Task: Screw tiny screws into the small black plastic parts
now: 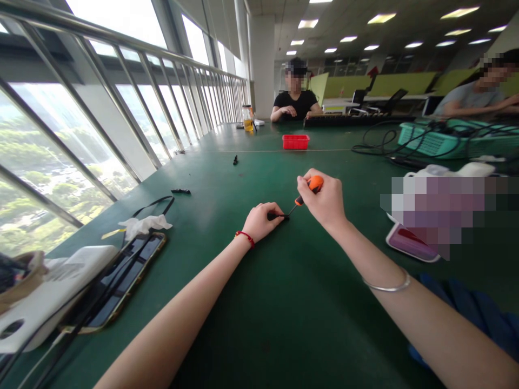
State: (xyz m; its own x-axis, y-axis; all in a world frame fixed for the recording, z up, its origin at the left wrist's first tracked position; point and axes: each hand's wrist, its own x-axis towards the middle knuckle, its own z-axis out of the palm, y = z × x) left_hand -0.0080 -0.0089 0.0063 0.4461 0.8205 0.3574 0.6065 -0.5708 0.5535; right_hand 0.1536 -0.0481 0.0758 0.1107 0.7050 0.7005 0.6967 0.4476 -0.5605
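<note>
My right hand [325, 197] is closed around the orange and black handle of a screwdriver [315, 185]. Its shaft slants down to the left, and the tip meets a small black part [285, 217] on the green table. My left hand [263, 220], with a red string bracelet at the wrist, pinches that black part and holds it down against the tabletop. Most of the part is hidden under the left fingers, so its exact kind cannot be made out.
Farther off stands a red bin [295, 142]. Small black pieces [180, 191] lie at the left, near a phone [121, 281] with cables. A teal basket [458, 139] of cables is at the right. Two other people sit around the table [259, 324].
</note>
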